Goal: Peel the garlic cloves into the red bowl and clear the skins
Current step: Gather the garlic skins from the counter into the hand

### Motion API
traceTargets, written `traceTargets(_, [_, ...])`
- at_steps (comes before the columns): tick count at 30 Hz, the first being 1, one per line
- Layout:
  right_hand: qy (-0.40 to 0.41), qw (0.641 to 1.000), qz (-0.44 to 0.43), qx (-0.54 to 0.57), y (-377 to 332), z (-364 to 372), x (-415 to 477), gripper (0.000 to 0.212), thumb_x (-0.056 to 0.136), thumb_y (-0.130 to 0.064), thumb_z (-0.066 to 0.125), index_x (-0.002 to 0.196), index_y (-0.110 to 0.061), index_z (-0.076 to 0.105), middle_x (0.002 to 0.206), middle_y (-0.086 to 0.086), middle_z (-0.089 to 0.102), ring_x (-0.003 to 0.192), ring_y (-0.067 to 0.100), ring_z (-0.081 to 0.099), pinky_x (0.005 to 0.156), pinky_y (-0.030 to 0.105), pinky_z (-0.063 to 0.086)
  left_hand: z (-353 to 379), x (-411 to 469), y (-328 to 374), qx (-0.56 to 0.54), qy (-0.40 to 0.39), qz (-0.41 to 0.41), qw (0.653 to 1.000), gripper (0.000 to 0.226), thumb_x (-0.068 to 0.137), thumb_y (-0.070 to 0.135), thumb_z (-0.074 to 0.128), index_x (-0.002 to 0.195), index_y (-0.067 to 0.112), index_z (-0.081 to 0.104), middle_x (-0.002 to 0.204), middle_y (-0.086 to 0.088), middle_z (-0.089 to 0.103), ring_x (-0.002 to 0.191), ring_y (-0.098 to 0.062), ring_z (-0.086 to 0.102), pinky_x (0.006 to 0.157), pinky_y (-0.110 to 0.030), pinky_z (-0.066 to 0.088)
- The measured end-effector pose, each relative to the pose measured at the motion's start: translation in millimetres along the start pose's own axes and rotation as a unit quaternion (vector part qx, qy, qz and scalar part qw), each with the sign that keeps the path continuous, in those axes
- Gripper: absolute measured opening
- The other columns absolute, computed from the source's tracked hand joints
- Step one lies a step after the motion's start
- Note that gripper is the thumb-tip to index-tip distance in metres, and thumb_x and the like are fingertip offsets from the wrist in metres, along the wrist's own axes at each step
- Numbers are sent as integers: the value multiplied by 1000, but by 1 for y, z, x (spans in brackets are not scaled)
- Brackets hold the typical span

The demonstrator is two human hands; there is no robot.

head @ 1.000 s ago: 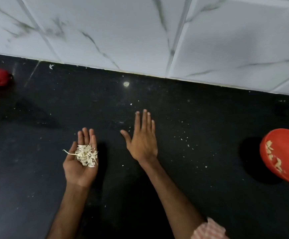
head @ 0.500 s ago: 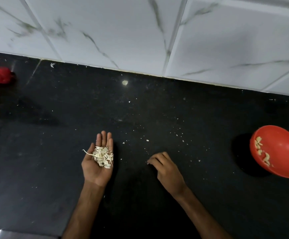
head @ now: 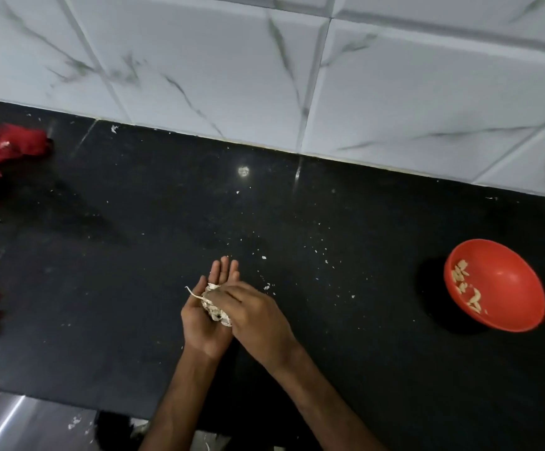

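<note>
- Head view: peeling looks finished; pale peeled garlic cloves [head: 466,288] lie in the round red plastic bowl [head: 508,281], well apart to the right on the black stone desk [head: 118,255]
- Clearing is partway, I judge: a heap of papery white garlic skins [head: 213,310] is gathered, but small white skin flecks [head: 263,257] dot the desk beyond
- The left hand [head: 203,327] lies palm-up, its grip wide, fingers straight, carrying the heap
- The right hand [head: 259,319] arches over it, bent fingertips on the skins; whether that grip pinches or only presses, I cannot tell
</note>
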State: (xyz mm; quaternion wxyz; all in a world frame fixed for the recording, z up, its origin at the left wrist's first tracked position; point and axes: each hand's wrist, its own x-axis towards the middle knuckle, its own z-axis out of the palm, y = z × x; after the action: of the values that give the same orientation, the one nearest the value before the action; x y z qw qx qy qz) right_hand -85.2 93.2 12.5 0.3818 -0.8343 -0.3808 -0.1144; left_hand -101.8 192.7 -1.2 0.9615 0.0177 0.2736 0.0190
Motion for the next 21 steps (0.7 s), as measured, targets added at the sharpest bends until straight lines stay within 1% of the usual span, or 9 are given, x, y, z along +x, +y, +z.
traceTargets(5, [57,994,79,55,-5,-27,-19,13,89,-16,65,99,-14,72,88,-3,73,81,10,67,66,32,59,-13,-15,-19,-38,11,-1,999,32,100,18,48,114,4,73,131,-8,66,123,-26,63,96,-40,56])
traceTargets(7, [110,975,150,123,0,-44,-28,9,84,-15,76,92,-12,73,87,-4,71,79,5,66,71,27,57,-12,-21,-26,-44,-3,7,999,28,89,8,60,114,2,73,131,-10,66,120,-30,64,94,-42,57])
traceTargets(9, [145,961,197,126,25,-64,-50,10,87,-15,76,96,-11,76,97,-5,72,90,5,68,81,33,58,-12,-26,-27,-57,-9,39,998,38,75,1,67,113,-2,72,130,-13,66,116,-34,66,90,-44,58])
traceTargets(11, [106,961,256,19,67,-81,-89,37,96,-36,62,120,-9,69,130,-1,65,124,13,59,103,46,50,-9,-31,-19,-65,-3,61,996,34,80,2,63,112,-3,72,130,-12,66,113,-35,68,87,-44,60])
traceTargets(12, [43,949,305,-64,86,-89,-109,60,96,-52,52,137,-9,58,150,3,50,142,18,42,115,52,38,-8,-34,-13,-65,1,69,996,31,86,4,57,112,-2,72,130,-12,66,112,-34,68,86,-44,60])
traceTargets(13, [-24,923,358,-142,100,-92,-125,84,93,-69,39,151,-9,40,164,7,28,153,21,22,122,55,25,-9,-34,-2,-65,2,73,995,30,90,7,52,112,-2,72,129,-12,66,112,-34,68,85,-44,60])
traceTargets(15, [-105,878,401,-241,105,-85,-139,116,81,-91,19,160,-7,12,169,12,-2,156,25,-4,125,55,10,-14,-31,18,-77,5,72,994,32,95,8,48,113,-2,72,129,-11,66,113,-34,68,84,-45,61])
traceTargets(18, [-117,897,358,-232,77,-31,-103,128,73,-98,21,161,-6,8,168,17,-4,156,31,-4,125,53,7,-27,-20,52,-85,-16,46,995,31,97,4,49,121,-3,68,135,-11,63,123,-36,61,91,-50,58])
traceTargets(21, [-104,916,320,-219,56,39,-28,121,79,-95,22,161,-8,2,168,18,-6,156,31,-5,125,50,3,-31,-10,82,-89,-3,24,996,32,95,0,54,126,-2,65,138,-11,60,130,-34,56,98,-50,53])
